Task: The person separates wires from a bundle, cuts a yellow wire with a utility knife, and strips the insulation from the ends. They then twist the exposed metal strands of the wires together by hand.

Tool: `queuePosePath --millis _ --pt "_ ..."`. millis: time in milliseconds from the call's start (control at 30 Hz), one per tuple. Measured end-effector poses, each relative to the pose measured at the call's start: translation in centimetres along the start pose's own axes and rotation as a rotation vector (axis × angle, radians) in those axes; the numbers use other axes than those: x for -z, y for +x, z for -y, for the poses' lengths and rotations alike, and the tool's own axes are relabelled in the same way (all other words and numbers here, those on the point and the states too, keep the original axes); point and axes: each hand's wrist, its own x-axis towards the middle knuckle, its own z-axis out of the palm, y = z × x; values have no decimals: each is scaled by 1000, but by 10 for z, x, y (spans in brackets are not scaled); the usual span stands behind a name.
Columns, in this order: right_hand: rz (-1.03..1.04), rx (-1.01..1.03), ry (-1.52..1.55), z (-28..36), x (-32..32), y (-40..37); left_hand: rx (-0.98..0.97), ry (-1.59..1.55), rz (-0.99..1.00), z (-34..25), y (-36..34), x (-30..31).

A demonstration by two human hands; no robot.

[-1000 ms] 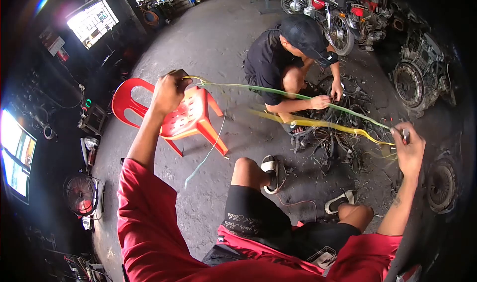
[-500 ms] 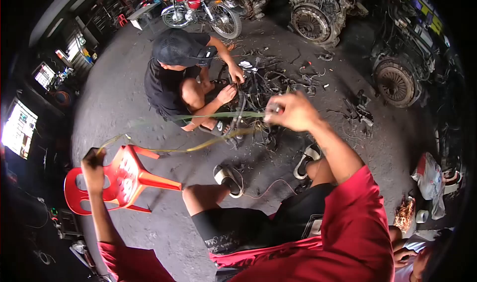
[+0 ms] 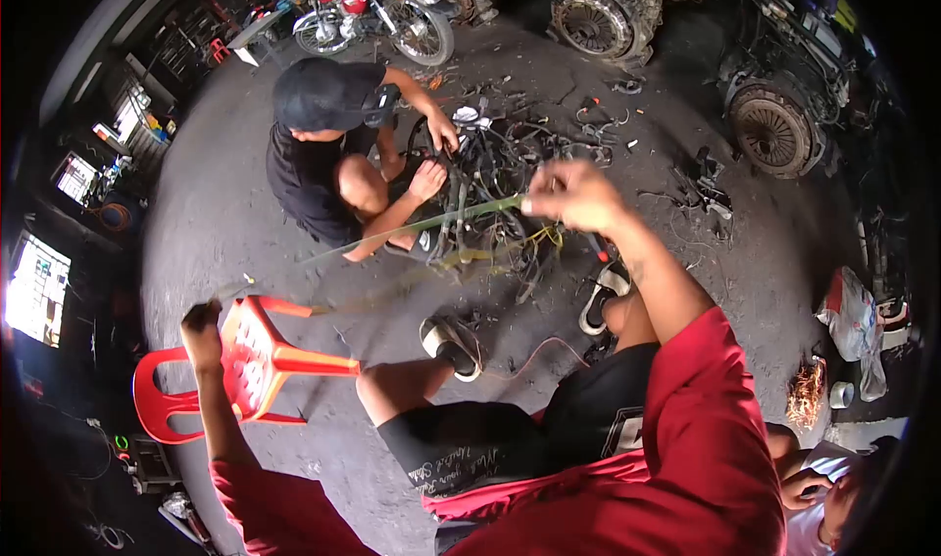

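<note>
Green strip (image 3: pixel 421 225) and yellow strip (image 3: pixel 461 258) are pulled taut between both hands, long axis running from low left to high right. Left hand (image 3: pixel 203 323) is fisted on one end by the red chair (image 3: pixel 265 360), and right hand (image 3: pixel 570 195) is clamped on the other, nearer the wire tangle (image 3: pixel 490 169). The strips are thin, flat, limp plastic, and the tangle is black and stringy on the rough grey floor (image 3: pixel 745 252).

Left hand (image 3: pixel 202 323) and right hand (image 3: pixel 570 194) — fisted, arms outstretched
</note>
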Motion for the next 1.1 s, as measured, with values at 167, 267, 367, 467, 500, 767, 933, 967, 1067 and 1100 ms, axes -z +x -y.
queuePosePath --millis 167,267,367,467,500,767,933,967,1067,1100 --pt "142 61 -231 -33 18 -12 269 -39 108 2 -13 38" --pt "215 41 -214 -36 22 -15 240 -39 112 9 -17 49" --pt "314 36 -347 -39 24 -21 257 -10 153 1 -26 56" --pt "306 44 -410 -39 22 -24 241 -40 219 11 -36 53" --pt "314 49 -405 -38 19 -26 273 -64 363 16 -40 54" --pt "295 307 -525 42 -46 -40 31 327 492 -181 -61 -42" --pt "285 592 -380 74 -96 -46 22 -580 699 -258 -94 -114" --pt "251 628 -297 70 -101 -47 44 -479 708 -267 -93 -118" --pt "155 645 -153 62 -105 -58 124 -472 663 -254 -99 -132" --pt "87 627 -89 61 -105 -63 178 -559 612 -246 -103 -139"
